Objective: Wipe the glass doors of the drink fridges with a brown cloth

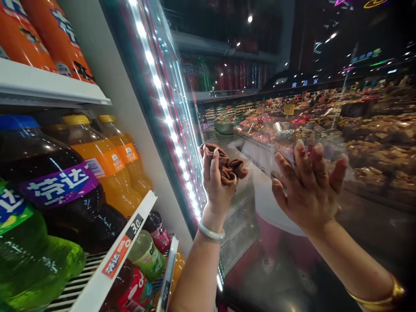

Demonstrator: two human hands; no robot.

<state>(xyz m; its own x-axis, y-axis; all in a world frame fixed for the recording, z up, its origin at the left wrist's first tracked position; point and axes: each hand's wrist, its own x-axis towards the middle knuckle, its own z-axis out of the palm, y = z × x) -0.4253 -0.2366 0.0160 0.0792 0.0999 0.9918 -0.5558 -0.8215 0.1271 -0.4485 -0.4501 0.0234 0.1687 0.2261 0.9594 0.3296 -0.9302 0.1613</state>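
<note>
Near the middle, my left hand [219,186] is closed around a bunched brown cloth [229,167], beside the lit edge of a cooler's glass door [240,225]. A pale bangle circles that wrist. To the right, my right hand [307,190] is spread with its fingers apart against the glass, holding nothing. A gold bracelet [380,297] is on that arm.
At the left, cooler shelves [94,277] hold large bottles: a dark one with a purple label [61,184], a green one [35,251] and orange ones [110,160]. Beyond the glass, piled packaged goods [383,143] fill store displays, partly mixed with reflections.
</note>
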